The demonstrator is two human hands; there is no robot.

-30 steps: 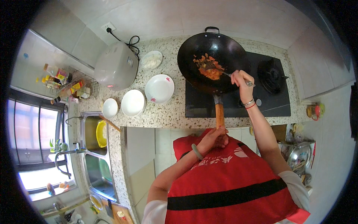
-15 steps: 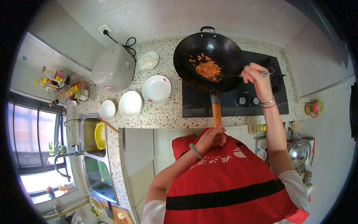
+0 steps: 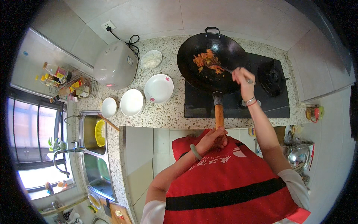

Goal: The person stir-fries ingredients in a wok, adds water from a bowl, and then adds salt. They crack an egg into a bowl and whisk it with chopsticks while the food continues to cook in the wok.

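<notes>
A large black wok (image 3: 194,76) rests on the left side of the black gas stove (image 3: 194,108). Orange-red chopped food (image 3: 205,59) lies in its bowl, toward the far left. Around the end of the wok's wooden handle (image 3: 219,116) my left hand (image 3: 214,140) is closed, close against my red apron (image 3: 223,175). My right hand (image 3: 244,79) grips a metal spatula (image 3: 226,70) above the wok's right side; the spatula's working end reaches into the food and is partly hidden by it.
Left of the stove stand a white plate (image 3: 159,88), two white bowls (image 3: 132,102) (image 3: 109,108) and a small dish of white food (image 3: 151,59). A grey rice cooker (image 3: 116,67) is behind them. A double sink (image 3: 93,128) is at the left; a second burner (image 3: 270,77) is at the right.
My right hand has moved left with the spatula. The food has shifted toward the wok's far side and is heaped differently. My left hand keeps its hold on the handle.
</notes>
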